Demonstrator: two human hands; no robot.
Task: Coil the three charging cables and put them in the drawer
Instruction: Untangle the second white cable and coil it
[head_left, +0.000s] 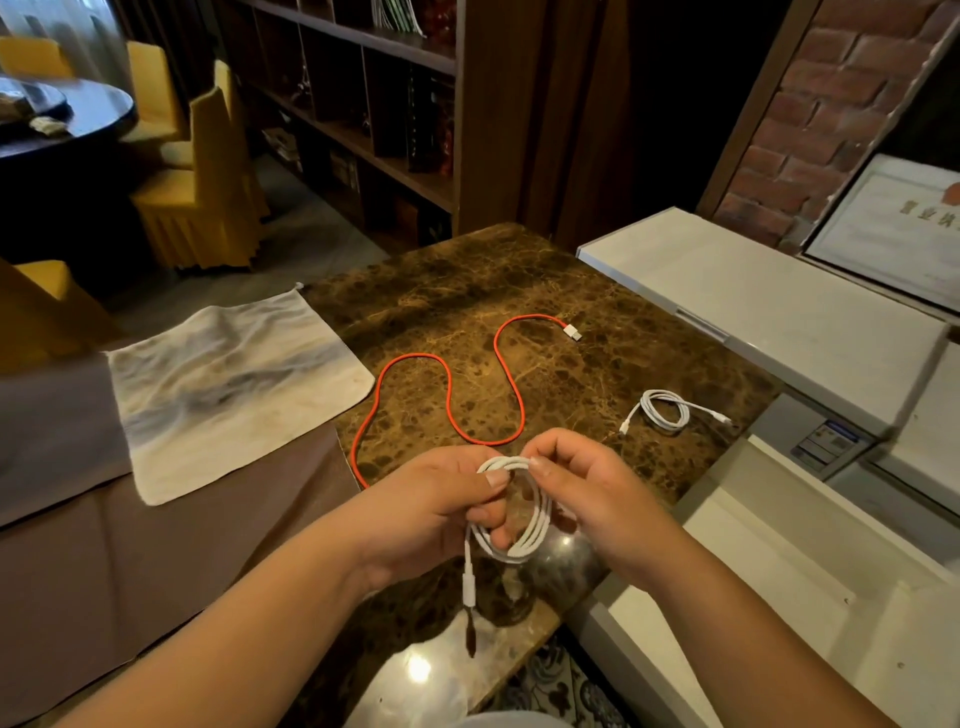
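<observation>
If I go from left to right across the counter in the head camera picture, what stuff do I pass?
Cloth → red cable → white cable held in both hands → small coiled white cable → white chest lid.

Framed certificate (891, 228): characters mirrored, unreadable

We are looking through a single head-worn camera, so no second view is sharing the scene; it is sitting above the person's forearms and facing forward and down; the wide lens is bending straight edges near the borders; we are seeing the left hand (441, 506) and the right hand (587, 499) close below us, low in the centre; the marble countertop (545, 291) is stretching away from us through the middle; the bookshelf (374, 119) is standing farther off at the top; the brick wall (831, 104) is filling the upper right corner.
</observation>
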